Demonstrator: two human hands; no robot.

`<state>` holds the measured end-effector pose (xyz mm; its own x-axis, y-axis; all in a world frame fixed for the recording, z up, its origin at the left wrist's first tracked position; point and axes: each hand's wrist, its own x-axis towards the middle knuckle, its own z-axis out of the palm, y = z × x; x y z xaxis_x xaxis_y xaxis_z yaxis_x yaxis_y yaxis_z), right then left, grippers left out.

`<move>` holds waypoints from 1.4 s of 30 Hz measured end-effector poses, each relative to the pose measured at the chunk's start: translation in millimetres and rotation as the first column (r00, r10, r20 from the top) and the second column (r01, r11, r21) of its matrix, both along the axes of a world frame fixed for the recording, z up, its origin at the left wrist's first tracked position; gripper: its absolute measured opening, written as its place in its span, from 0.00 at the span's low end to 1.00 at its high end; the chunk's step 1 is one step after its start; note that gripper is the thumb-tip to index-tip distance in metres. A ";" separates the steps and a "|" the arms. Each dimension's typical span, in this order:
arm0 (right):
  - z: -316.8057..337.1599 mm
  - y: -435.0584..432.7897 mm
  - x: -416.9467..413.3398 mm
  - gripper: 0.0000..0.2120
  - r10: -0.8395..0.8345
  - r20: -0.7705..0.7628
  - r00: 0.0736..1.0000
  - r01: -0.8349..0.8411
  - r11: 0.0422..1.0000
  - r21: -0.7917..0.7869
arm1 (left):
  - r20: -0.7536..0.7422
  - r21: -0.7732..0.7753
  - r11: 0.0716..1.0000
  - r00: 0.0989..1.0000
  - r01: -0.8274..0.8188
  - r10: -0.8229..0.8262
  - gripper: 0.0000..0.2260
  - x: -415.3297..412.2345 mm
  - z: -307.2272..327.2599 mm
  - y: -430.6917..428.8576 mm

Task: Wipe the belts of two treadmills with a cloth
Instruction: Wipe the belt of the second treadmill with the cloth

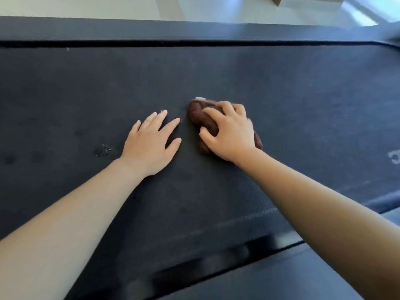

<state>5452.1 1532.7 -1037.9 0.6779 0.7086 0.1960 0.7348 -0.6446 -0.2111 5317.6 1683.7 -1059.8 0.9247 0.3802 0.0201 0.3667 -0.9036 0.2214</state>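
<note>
The dark treadmill belt (281, 83) fills nearly the whole view, running from left to right. Along its far edge a thin black gap parts it from the far side rail (108, 29), and beyond that rail lies a strip of pale floor (86, 5). At the lower right the near side rail (303, 271) cuts across the corner, with a glossy black seam between it and the belt.

Two bare forearms reach in from the bottom corners toward the middle of the belt. The left hand (149, 146) lies flat on the belt, palm down, fingers straight and spread, holding nothing. The right hand (229, 133) sits just beside it, fingers curled over a bunched brown cloth (199, 118) and pressing it onto the belt. The cloth pokes out past the fingertips and under the heel of the hand; a narrow bare strip of belt separates it from the left fingertips.

Near the left wrist, on its outer side, a small cluster of shiny specks (104, 149) marks the belt, with fainter dark blotches further left. A small white tag (200, 98) shows at the cloth's far end. Part of a white printed letter (395, 158) sits at the right edge.
</note>
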 end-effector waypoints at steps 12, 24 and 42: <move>-1.7 -49.2 -111.9 0.21 0.003 0.007 1.000 -0.003 0.999 0.043 | 0.113 -0.053 0.998 0.993 -0.031 0.037 0.21 -50.1 -1.1 -2.8; -10.0 81.4 14.5 0.21 0.044 0.040 0.998 -0.048 0.994 0.096 | 0.042 -0.027 0.976 0.976 -0.214 0.215 0.26 41.4 -1.5 63.3; -1.3 214.8 135.6 0.24 0.154 -0.005 0.988 -0.154 0.988 -0.013 | 0.049 0.000 0.937 0.936 -0.350 0.349 0.27 65.4 -5.3 85.6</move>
